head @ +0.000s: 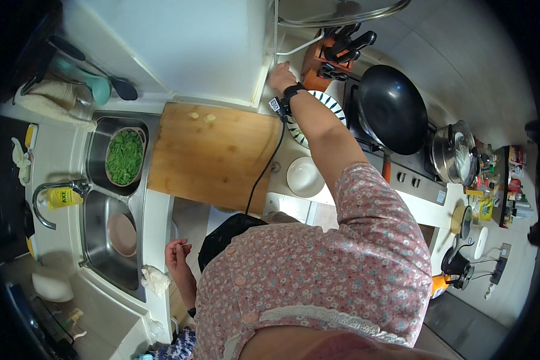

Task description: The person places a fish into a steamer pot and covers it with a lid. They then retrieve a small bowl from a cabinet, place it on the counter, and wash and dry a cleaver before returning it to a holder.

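My right hand (pixel 282 77) reaches to the back of the counter, beside the wall corner and a wooden knife block (pixel 316 81). Its fingers are curled, and whatever they may hold is hidden. Under that forearm lies a plate with a dark-striped rim (pixel 333 107), partly covered. A white bowl (pixel 305 177) sits nearer my body. My left hand (pixel 177 258) hangs by the counter's front edge, loosely bent and holding nothing. Two small pale pieces, perhaps garlic (pixel 209 118), rest on the far part of a wooden cutting board (pixel 211 157).
A black wok (pixel 392 108) stands on the stove, beside a steel pot with a glass lid (pixel 447 153). In the double sink (pixel 112 211) are a basket of chopped greens (pixel 125 156) and a pink bowl (pixel 121 235). A black cable (pixel 264 173) crosses the board's edge.
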